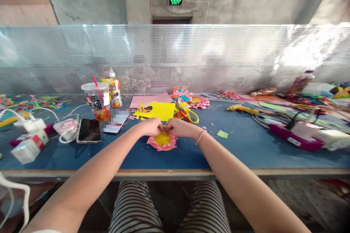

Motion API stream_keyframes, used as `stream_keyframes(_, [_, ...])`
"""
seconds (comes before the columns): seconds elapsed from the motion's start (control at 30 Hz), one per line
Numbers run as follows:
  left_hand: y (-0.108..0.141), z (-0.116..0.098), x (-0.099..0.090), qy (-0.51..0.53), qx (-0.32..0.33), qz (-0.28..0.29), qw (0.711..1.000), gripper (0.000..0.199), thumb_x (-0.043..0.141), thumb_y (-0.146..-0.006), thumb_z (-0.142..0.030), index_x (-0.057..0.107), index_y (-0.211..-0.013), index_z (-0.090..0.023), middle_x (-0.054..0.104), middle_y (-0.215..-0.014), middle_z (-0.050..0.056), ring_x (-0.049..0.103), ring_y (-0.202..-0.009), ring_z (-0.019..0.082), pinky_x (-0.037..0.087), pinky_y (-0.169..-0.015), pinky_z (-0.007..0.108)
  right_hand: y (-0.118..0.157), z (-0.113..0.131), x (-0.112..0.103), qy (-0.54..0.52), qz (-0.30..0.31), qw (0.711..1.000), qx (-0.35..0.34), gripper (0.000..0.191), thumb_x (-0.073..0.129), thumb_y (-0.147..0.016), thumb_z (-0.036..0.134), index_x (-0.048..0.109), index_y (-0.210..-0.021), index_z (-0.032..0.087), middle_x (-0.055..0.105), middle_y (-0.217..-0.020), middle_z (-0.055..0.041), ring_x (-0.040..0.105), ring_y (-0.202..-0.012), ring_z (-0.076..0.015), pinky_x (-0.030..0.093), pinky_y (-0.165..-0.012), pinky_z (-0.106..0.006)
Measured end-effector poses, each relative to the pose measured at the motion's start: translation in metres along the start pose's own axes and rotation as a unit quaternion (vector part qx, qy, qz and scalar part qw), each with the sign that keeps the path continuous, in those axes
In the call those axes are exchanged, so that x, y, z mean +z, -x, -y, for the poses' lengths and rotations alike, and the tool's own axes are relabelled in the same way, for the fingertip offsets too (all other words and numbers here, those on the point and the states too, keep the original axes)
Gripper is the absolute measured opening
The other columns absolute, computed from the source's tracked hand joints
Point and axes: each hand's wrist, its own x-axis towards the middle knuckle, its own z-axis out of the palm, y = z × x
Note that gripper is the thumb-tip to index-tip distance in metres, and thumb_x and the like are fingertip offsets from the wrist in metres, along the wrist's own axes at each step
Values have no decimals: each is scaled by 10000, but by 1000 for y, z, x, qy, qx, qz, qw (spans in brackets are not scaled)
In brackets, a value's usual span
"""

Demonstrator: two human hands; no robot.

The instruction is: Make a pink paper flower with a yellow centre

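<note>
A paper flower (162, 139) with pink petals and a yellow centre lies on the blue table in front of me. Both my hands meet at its far edge. My left hand (151, 126) has its fingers pinched at the flower's upper rim. Close beside it, my right hand (179, 127) pinches the same rim from the right; a thin bracelet circles that wrist. The fingertips partly hide the petals there. Just beyond the hands lies a cut yellow sheet (162, 110), with yellow-handled scissors (191, 115) to its right.
Finished-looking pink paper flowers (181, 94) and a pink sheet (149, 99) lie farther back. On the left are a drink cup (96, 98), a bottle (115, 91) and a phone (89, 131). A purple power strip (296, 138) sits right; a perforated metal screen (175, 58) bounds the back.
</note>
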Motion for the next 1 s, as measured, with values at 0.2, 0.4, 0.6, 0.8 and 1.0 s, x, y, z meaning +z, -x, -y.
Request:
stream_keyframes(0.2, [-7,11,6,113,-39,-63,991,296,586,-637,-250,621,-904,-126,658,-925,82,597,-795,171,452,-682,236,1,-8,0,-117,-46,989,80,274,553,-668,207,664,-909,142,671,-828,-40,577,-718,-137,391,-619,-191])
stream_keyframes(0.4, [-11,16,10,215,-52,-39,974,344,625,-608,-221,598,-929,-99,648,-947,95,591,-842,177,453,-749,269,5,-7,-6,-173,-22,981,89,359,582,-643,203,621,-988,114,664,-851,-51,581,-688,-139,412,-568,-201])
stream_keyframes(0.6, [-11,13,10,305,-35,-26,951,328,603,-599,-145,598,-923,-92,642,-891,72,583,-820,164,449,-743,274,-5,-15,3,-286,-107,946,106,308,578,-661,142,614,-965,108,662,-868,-67,591,-739,-129,444,-605,-199])
stream_keyframes(0.8, [-10,8,8,372,-101,-116,915,400,629,-571,-100,570,-967,-113,587,-861,54,547,-782,149,444,-676,254,-6,-13,-2,-285,-209,928,118,196,545,-731,206,627,-888,123,651,-857,-61,574,-722,-105,443,-638,-202])
stream_keyframes(1.0, [-11,6,5,476,-148,-197,844,346,579,-632,-57,503,-959,-141,535,-824,31,543,-758,125,449,-699,260,-2,-13,-5,-283,-215,924,141,290,492,-762,361,621,-836,113,584,-666,-17,502,-554,-83,387,-497,-187])
